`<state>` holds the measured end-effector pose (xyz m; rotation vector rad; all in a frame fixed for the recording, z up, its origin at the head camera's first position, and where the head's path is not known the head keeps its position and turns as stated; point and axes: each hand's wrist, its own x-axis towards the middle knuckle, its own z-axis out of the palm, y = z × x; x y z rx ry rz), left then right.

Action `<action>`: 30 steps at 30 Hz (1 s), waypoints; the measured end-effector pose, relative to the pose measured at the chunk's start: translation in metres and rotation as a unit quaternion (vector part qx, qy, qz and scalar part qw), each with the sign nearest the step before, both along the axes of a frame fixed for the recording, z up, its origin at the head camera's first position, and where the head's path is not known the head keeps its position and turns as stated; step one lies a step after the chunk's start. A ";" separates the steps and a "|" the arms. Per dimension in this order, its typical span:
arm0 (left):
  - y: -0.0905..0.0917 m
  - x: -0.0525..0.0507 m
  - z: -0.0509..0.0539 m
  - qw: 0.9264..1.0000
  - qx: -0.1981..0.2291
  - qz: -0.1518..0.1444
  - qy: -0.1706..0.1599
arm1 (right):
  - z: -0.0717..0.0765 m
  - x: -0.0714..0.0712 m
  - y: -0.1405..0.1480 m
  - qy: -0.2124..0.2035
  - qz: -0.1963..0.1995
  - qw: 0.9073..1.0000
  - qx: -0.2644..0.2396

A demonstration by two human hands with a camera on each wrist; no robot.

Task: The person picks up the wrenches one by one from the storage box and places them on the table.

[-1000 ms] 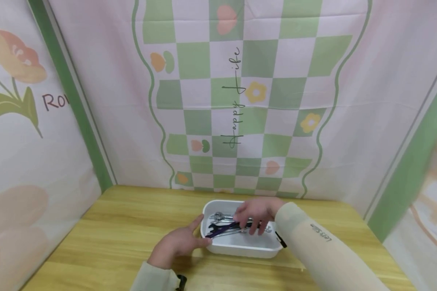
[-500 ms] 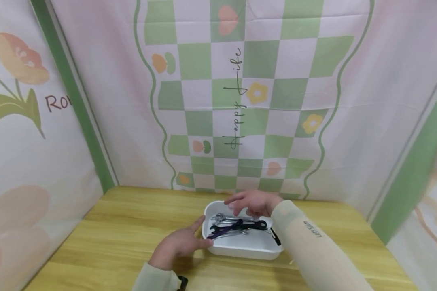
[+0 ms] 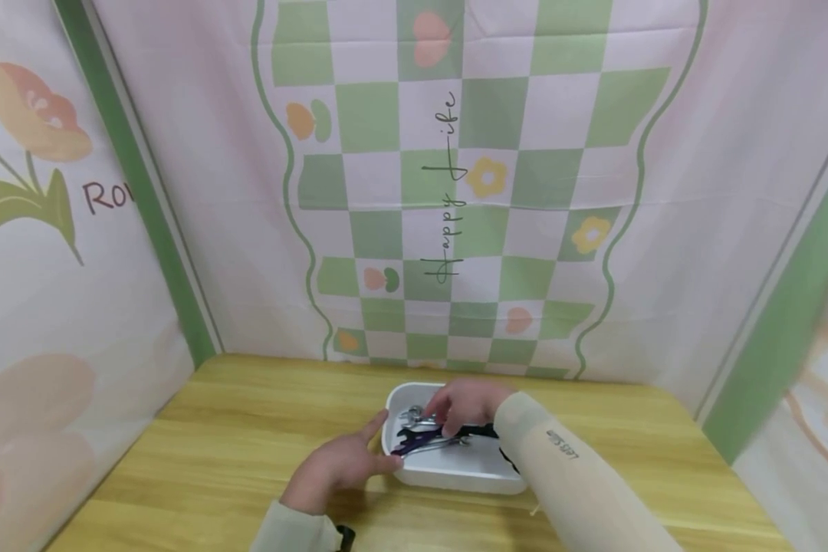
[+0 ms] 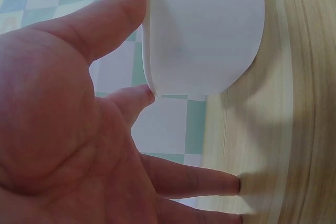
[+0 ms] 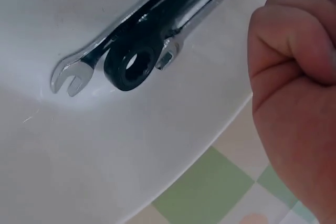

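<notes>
A white plastic bin [image 3: 455,482] holds several wrenches lying crosswise in a loose pile. Among them are a purple wrench [image 3: 415,442], a black ring-ended wrench [image 5: 116,66] and a silver open-ended wrench [image 5: 79,70]. My left hand [image 3: 341,464] touches the bin's left end with thumb and forefinger on the rim, the other fingers stretched toward the table. Inside the bin, my right hand [image 3: 471,402] reaches down over the wrenches, thumb and forefinger apart above the silver and purple ones. Its fingertips lie outside the right wrist view, and contact with a wrench cannot be made out.
The bin stands on a wood-grain table [image 3: 269,406], close to its back edge. Behind hangs a checked fabric backdrop [image 3: 428,230], with further fabric walls at both sides. A black item [image 3: 509,460] shows at the bin's right end, partly covered by the right sleeve.
My right hand lifted toward the bin's back rim, then came down and left over the wrenches. The left hand has stayed at the bin's left end.
</notes>
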<state>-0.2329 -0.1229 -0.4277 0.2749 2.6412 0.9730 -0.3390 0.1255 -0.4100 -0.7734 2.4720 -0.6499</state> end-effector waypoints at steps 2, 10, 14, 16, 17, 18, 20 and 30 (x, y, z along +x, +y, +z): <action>0.000 0.000 0.000 1.000 0.001 -0.001 0.001 | -0.004 0.000 -0.002 0.017 0.006 1.000 0.007; 0.000 -0.001 0.000 1.000 0.002 -0.004 0.000 | -0.013 0.003 -0.012 0.049 0.019 0.998 0.032; -0.001 -0.002 0.000 1.000 0.001 -0.005 0.000 | -0.015 0.004 -0.017 0.058 0.023 0.997 0.048; -0.001 -0.002 0.000 1.000 0.000 -0.004 0.000 | -0.016 0.004 -0.020 0.069 0.031 0.996 0.049; -0.001 -0.002 0.000 1.000 -0.001 -0.004 -0.001 | -0.017 0.004 -0.021 0.075 0.034 0.995 0.048; -0.001 -0.002 0.000 1.000 -0.001 -0.003 -0.001 | -0.018 0.004 -0.022 0.080 0.037 0.995 0.047; -0.001 -0.002 0.001 1.000 -0.002 -0.002 -0.003 | -0.020 0.004 -0.023 0.096 0.045 0.993 0.047; 0.001 0.000 0.002 1.000 0.001 0.000 -0.010 | -0.027 0.004 -0.022 0.168 0.089 0.980 0.052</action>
